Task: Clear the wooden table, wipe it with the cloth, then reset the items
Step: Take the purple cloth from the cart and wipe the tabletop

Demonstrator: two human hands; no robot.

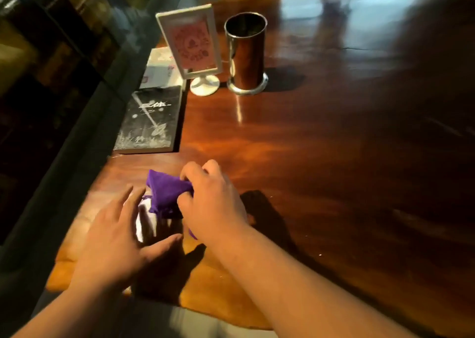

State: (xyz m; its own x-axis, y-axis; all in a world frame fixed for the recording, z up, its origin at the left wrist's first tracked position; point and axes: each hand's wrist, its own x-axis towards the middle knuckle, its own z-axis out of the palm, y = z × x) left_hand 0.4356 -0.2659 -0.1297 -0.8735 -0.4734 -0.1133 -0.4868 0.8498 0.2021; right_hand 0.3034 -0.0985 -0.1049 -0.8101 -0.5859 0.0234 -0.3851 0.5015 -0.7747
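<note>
A purple cloth [165, 192] lies bunched near the front left of the glossy wooden table [321, 162]. My right hand [213, 201] grips its right side with curled fingers. My left hand [120, 232] hovers beside the cloth with fingers spread, holding nothing, over a blurred white patch [144, 224] that I cannot identify. Along the left edge lie a dark book [151, 121] and, beyond it, a white book [162, 67]. A white-framed sign on a round foot [191, 41] and a shiny metal cylinder holder [246, 52] stand upright at the back.
A glass partition [84, 85] runs along the table's left edge. The table's front edge is just below my forearms. A blurred dark shape [442, 29] fills the upper right corner.
</note>
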